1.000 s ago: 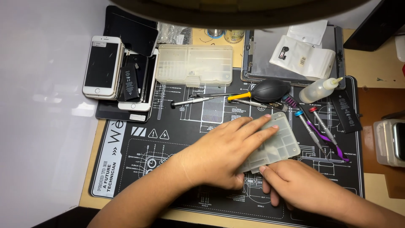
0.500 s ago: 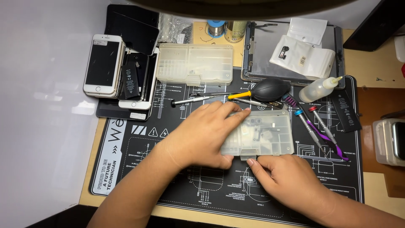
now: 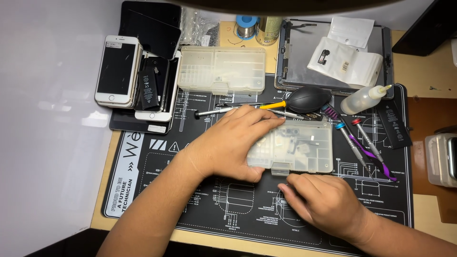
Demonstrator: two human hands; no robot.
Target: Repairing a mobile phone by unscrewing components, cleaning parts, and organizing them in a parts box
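A wooden desk (image 3: 428,76) carries a black repair mat (image 3: 157,190), perhaps rubber.

Around the small clear parts box (image 3: 297,147) I see bare black work mat (image 3: 157,162) open to its left and below. Above it the black dust blower (image 3: 308,98) and metal tweezers (image 3: 216,112) crowd close; to its right two purple-handled screwdrivers (image 3: 366,150) block the way.

translucent white parts box (image 3: 304,147), black mat (image 3: 157,162) with white line drawings, purple screwdrivers (image 3: 366,150)
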